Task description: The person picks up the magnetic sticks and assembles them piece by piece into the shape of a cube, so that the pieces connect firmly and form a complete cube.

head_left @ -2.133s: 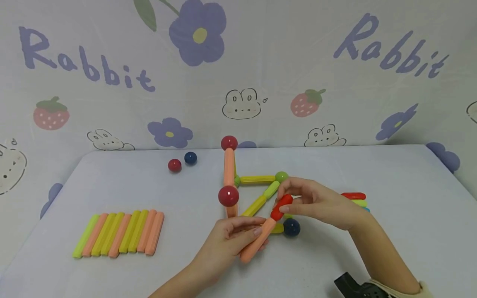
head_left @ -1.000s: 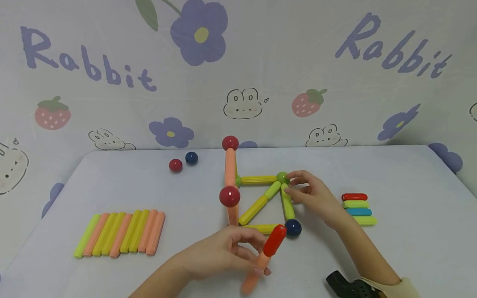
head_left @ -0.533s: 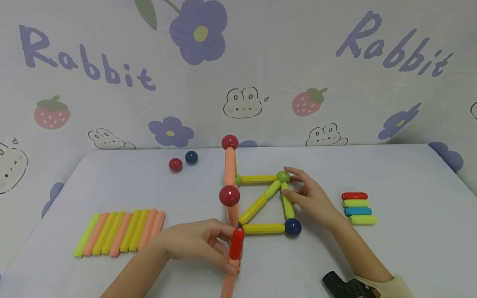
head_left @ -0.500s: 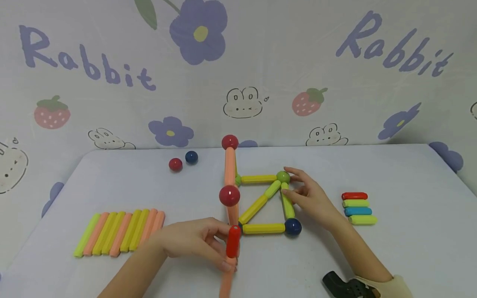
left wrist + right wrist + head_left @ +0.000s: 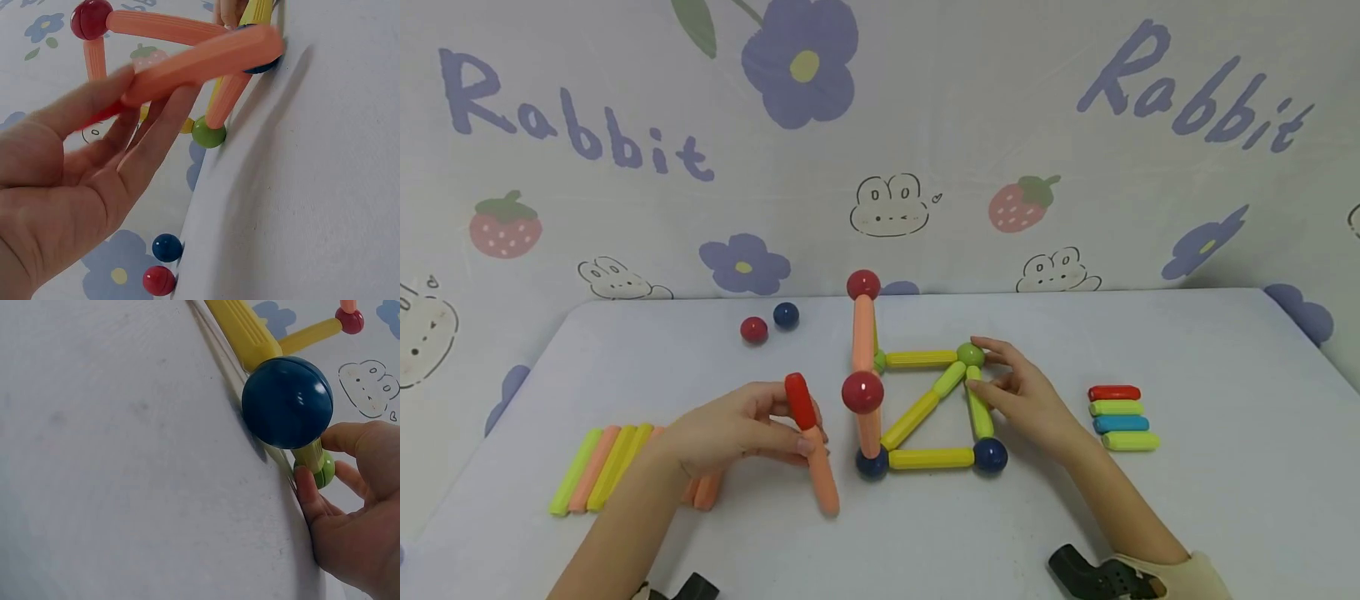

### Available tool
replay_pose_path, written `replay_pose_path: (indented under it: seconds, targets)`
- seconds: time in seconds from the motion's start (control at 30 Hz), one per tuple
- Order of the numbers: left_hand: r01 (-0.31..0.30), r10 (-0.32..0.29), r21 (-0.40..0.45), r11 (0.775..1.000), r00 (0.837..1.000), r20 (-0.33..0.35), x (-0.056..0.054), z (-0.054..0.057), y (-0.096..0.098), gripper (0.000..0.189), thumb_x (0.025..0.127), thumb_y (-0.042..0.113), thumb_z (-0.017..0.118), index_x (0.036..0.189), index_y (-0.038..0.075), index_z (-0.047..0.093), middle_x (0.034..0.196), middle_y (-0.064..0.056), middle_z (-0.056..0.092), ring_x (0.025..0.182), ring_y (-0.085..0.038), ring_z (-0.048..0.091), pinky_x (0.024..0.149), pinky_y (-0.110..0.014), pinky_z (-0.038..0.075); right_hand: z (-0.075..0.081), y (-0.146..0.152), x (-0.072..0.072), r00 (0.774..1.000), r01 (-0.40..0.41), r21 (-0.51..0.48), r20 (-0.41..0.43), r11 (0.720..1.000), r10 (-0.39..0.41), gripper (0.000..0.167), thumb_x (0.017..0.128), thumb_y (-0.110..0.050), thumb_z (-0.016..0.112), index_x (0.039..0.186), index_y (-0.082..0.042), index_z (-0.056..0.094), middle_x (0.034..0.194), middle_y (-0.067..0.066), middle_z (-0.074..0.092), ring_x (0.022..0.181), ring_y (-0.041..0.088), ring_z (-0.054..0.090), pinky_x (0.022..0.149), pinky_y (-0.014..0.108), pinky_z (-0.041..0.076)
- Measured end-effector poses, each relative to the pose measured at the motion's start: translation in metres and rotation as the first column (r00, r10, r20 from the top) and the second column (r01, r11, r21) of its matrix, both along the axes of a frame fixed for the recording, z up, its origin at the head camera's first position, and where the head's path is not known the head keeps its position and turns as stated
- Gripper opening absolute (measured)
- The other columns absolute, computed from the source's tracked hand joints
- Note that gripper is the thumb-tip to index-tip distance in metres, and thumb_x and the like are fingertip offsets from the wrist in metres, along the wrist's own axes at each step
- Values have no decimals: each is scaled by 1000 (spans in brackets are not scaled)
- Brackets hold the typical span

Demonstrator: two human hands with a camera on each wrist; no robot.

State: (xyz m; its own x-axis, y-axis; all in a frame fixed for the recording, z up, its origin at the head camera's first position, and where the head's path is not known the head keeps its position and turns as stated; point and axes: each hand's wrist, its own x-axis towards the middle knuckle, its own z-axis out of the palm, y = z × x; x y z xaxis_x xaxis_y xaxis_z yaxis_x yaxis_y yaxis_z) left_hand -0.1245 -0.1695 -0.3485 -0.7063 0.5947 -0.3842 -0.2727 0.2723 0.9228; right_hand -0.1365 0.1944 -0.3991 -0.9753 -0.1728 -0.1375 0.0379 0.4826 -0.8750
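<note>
My left hand (image 5: 737,433) pinches an orange building stick (image 5: 822,475) between thumb and fingers, with a short red stick (image 5: 800,402) joined end to end at its top. It is held above the table, left of a frame of sticks and balls. My right hand (image 5: 1030,398) holds that frame at its back right corner, thumb and fingers about the green ball (image 5: 970,354) and the top of a light-green stick (image 5: 979,408). Navy balls (image 5: 990,455) mark the front corners. Two red balls (image 5: 862,392) sit higher, on upright orange sticks (image 5: 868,432). A yellow and light-green diagonal (image 5: 910,419) crosses the square.
A row of long sticks (image 5: 583,471) lies at the left, partly hidden by my left forearm. Short coloured sticks (image 5: 1120,425) are stacked in a column at the right. Loose red (image 5: 754,330) and navy (image 5: 786,315) balls rest near the back edge.
My right hand has let go of the red stick and moved to the frame's green corner ball. My left hand has carried the joined red and orange sticks leftward, to the frame's left side.
</note>
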Motion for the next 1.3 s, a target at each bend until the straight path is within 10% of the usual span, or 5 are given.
replay_pose_path:
  seconds: [0.43,1.0,1.3]
  targets:
    - [-330,340,140,934,939,-55,-3,-3,16,49,104,10,65,144,-11,46,117,-10,70,107,-21,72,100,-38,59,-5,2,-2,1000,11,-4,-3,1000,-11,63,105,-16,64,162,-16,38,160,25,42,93,24,54,68,21,47]
    - [-287,302,111,952,940,-158,-12,-6,41,46,110,14,56,151,-7,50,126,-15,70,113,-23,69,98,-35,60,-6,0,0,1000,3,-13,-25,1000,-3,62,105,-15,64,161,-15,38,158,24,44,94,24,55,69,22,48]
    - [-347,355,74,935,909,-217,-19,-1,56,43,110,15,56,149,-3,54,129,-21,64,116,-28,67,95,-35,61,-7,1,-1,1000,2,-12,-28,1000,-3,61,105,-15,64,161,-14,38,158,25,43,92,24,55,68,22,48]
